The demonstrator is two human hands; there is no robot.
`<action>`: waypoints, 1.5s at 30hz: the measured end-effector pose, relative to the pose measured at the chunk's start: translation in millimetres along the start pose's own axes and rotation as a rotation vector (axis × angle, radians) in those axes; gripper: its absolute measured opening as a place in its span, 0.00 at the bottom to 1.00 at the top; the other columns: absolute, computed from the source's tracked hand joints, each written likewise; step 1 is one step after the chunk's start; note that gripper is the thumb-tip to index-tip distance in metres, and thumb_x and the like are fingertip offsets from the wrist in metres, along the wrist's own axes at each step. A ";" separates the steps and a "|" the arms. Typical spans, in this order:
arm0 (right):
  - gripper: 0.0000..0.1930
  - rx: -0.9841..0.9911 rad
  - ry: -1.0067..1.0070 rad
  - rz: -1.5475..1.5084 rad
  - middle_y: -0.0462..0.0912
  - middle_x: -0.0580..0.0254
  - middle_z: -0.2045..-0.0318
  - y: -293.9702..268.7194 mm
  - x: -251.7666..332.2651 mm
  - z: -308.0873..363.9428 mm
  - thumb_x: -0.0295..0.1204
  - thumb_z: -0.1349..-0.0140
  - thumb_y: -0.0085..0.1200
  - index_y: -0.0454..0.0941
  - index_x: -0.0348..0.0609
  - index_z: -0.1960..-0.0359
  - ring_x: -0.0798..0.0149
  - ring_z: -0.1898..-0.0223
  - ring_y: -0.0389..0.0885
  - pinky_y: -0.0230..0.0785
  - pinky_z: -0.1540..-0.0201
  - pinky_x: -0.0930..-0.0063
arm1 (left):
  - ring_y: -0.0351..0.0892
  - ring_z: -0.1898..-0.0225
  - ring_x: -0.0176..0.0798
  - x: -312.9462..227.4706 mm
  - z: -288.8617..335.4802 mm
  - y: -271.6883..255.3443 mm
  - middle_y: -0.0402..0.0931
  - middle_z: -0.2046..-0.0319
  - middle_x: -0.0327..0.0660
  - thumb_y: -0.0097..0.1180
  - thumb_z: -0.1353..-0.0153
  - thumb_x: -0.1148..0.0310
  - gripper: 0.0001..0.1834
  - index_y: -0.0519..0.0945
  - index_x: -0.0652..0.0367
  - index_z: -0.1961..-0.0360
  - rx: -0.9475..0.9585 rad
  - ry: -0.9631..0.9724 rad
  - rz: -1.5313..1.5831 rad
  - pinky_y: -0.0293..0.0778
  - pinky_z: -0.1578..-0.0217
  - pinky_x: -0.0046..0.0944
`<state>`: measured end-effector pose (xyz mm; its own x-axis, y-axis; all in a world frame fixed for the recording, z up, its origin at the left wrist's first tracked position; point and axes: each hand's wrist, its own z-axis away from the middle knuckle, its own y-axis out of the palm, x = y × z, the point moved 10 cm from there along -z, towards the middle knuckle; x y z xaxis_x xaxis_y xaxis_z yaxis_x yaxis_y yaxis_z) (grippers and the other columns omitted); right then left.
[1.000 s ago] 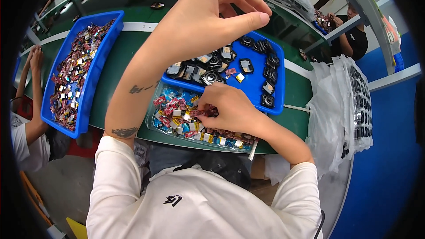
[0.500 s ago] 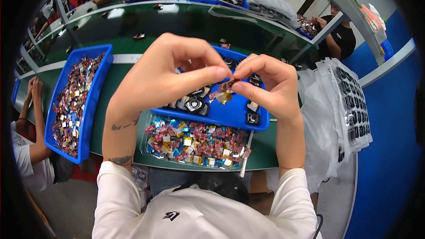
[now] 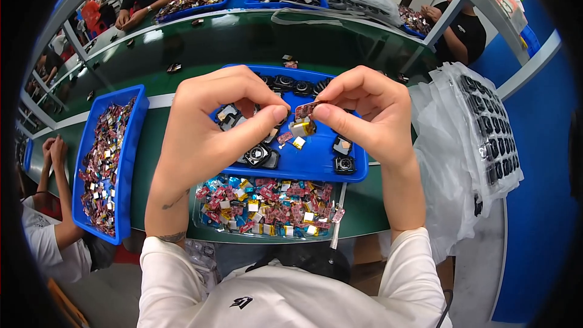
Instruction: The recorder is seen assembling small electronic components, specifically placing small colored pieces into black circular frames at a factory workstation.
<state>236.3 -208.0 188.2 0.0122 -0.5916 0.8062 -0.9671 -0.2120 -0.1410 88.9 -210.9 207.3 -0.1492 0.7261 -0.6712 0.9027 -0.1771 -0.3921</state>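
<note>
Head view: the right hand (image 3: 379,112) has thumb and forefinger clamped on a red circuit board (image 3: 305,109) above the blue tray (image 3: 319,163), apparently by its end so that the attached silver-and-yellow cell (image 3: 302,129) hangs free. The left hand (image 3: 209,121) has thumb and fingertip together just beside the board, nothing visible between them. Black housings (image 3: 344,164) stand along the tray's edge, seemingly leaving its middle accessible; loose boards (image 3: 267,206) lie nearest the body, presumably for short reach.
</note>
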 end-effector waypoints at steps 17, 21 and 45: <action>0.07 0.041 0.002 0.099 0.81 0.62 0.71 0.2 -0.6 2.7 0.21 0.47 0.59 0.81 0.34 0.65 0.75 0.70 0.79 0.72 0.67 0.84 | 0.76 0.72 0.25 30.4 8.8 14.8 0.74 0.74 0.34 0.57 0.49 0.80 0.07 0.71 0.62 0.75 0.032 -0.358 0.467 0.70 0.69 0.23; 0.05 -0.004 -0.007 0.096 0.82 0.61 0.70 0.2 -0.8 2.6 0.22 0.46 0.59 0.82 0.35 0.67 0.75 0.70 0.79 0.72 0.68 0.84 | 0.73 0.75 0.24 17.0 5.9 17.0 0.74 0.74 0.33 0.59 0.50 0.78 0.07 0.72 0.62 0.74 0.135 -0.186 0.165 0.67 0.74 0.23; 0.08 0.123 0.339 -0.346 0.77 0.67 0.77 23.0 -28.1 11.4 0.29 0.41 0.58 0.76 0.36 0.71 0.76 0.77 0.75 0.69 0.73 0.84 | 0.68 0.76 0.20 23.7 7.7 29.3 0.76 0.78 0.33 0.61 0.47 0.73 0.06 0.80 0.66 0.72 0.183 -0.281 0.245 0.63 0.76 0.22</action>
<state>216.6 -205.1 155.7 0.2243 -0.1884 0.9561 -0.8834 -0.4535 0.1179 108.8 -204.0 175.1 -0.0660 0.4430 -0.8941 0.8423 -0.4556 -0.2879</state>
